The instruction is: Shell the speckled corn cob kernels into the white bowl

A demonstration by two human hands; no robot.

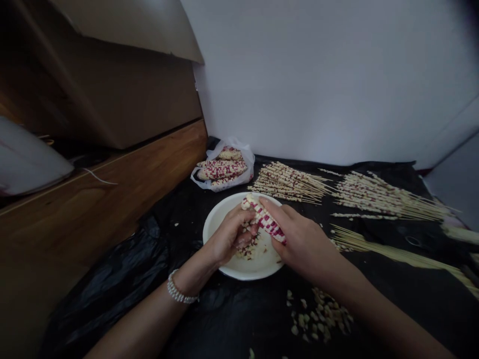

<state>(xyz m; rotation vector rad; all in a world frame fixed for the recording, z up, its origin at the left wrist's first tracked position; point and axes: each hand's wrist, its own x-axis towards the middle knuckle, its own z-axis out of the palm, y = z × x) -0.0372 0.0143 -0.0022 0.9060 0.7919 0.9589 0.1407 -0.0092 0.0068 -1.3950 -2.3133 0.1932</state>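
Note:
Over a white bowl (pixel 262 267), I hold an ear of corn (pixel 266 219) with white and dark red kernels. My right hand (pixel 305 242) is wrapped round its right side, with the fingers along the top and the thumb below. My left hand (pixel 232 232), with a beaded bracelet (pixel 177 291) on the wrist, is closed at the far left end of the ear, its curled fingers against the kernels. Loose kernels (pixel 247 252) lie in the bowl beneath my hands. Part of the ear is hidden by my fingers.
A plastic bag (pixel 247 154) holds several more ears (pixel 220 171). Skewers threaded with kernels lie in two bundles, one in the middle (pixel 280 179) and one to the right (pixel 374 194), near bare sticks (pixel 396 254). Loose pieces (pixel 322 314) lie on black plastic (pixel 220 319). A wooden board (pixel 112 199) borders the left.

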